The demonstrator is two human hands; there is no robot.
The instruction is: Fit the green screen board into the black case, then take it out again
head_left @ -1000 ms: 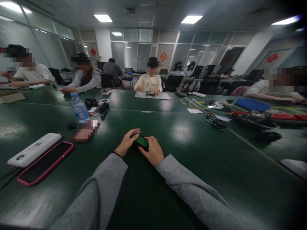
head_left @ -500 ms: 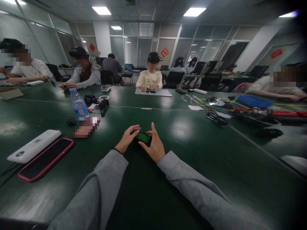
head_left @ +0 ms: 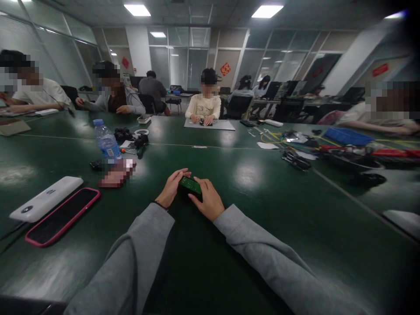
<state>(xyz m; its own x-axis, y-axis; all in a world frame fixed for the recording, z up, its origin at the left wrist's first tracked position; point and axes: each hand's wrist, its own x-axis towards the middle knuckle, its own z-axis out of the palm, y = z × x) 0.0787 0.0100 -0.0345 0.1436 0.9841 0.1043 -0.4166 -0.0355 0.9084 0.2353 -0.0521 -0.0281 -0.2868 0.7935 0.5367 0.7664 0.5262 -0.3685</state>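
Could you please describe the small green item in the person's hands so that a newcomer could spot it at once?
On the big dark green table, follow the two grey sleeves to where the left hand and right hand meet. Between them sits a small green circuit board in a dark casing. It is the only bright green thing there, much smaller than the pink-edged phone at far left.

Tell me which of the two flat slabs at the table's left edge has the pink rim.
The black phone, the one nearer the wearer. The slab beside it, on the far side, is plain white with no coloured rim.
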